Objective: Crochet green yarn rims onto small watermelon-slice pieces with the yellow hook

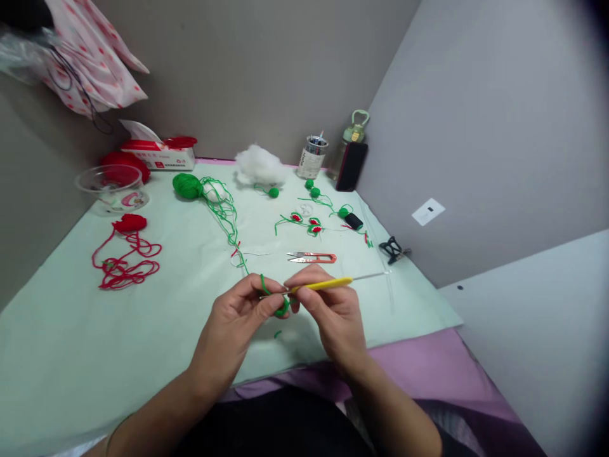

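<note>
My right hand [335, 314] grips a crochet hook [328, 284] by its yellow handle, the thin metal end pointing left. Between the fingers of my left hand [242, 314] is a small loop of green yarn [282, 309], and the hook's tip reaches into or just beside it; the fingers hide which. From there a green strand runs up the table to a tangle and a green yarn ball [187, 186]. Just beyond my hands lie orange thread snips [314, 258]. A short green yarn scrap [278, 334] rests below my fingers.
Red yarn [129, 266] lies loosely coiled at left near a clear plastic tub [114, 190]. White stuffing [259, 166], a pen cup [312, 157], a bottle and a phone [352, 166] stand along the back. Small red-and-green crochet pieces [314, 226] and green balls sit centre right.
</note>
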`<state>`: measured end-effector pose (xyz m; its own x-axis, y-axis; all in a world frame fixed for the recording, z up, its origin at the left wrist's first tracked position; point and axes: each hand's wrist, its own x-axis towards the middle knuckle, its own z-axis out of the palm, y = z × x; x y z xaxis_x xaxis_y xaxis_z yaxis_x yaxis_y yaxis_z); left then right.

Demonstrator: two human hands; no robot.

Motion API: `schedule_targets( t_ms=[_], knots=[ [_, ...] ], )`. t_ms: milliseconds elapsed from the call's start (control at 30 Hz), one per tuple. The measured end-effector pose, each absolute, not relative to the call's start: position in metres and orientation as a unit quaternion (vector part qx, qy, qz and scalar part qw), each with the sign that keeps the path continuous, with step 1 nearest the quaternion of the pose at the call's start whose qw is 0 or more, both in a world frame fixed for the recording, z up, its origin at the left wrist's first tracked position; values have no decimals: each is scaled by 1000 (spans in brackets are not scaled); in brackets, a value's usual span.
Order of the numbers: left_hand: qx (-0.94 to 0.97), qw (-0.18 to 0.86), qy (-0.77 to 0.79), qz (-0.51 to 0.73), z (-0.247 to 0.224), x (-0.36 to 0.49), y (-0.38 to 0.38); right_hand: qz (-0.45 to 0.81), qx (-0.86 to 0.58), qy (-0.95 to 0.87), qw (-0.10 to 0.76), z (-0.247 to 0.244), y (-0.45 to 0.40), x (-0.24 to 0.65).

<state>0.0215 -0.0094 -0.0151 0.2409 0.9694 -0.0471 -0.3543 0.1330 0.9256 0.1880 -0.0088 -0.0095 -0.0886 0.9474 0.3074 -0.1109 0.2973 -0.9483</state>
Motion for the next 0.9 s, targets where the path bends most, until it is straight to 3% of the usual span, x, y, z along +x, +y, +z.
schedule_targets(
  t_ms=[200,300,467,633,900],
  knots=[
    [454,621,355,530,2,15,22,442,-388,-662,465,9,20,191],
    [437,647,337,527,10,14,39,402,-378,-689,469,15,33,191],
    [312,718,318,535,4,17,54,454,-393,-655,459,0,52,192],
    [228,732,339,545,-19,17,64,327,-472,-760,303,-16,72,216],
    [165,740,351,550,-30,5,74,193,-558,-779,211,-44,86,262]
  ],
)
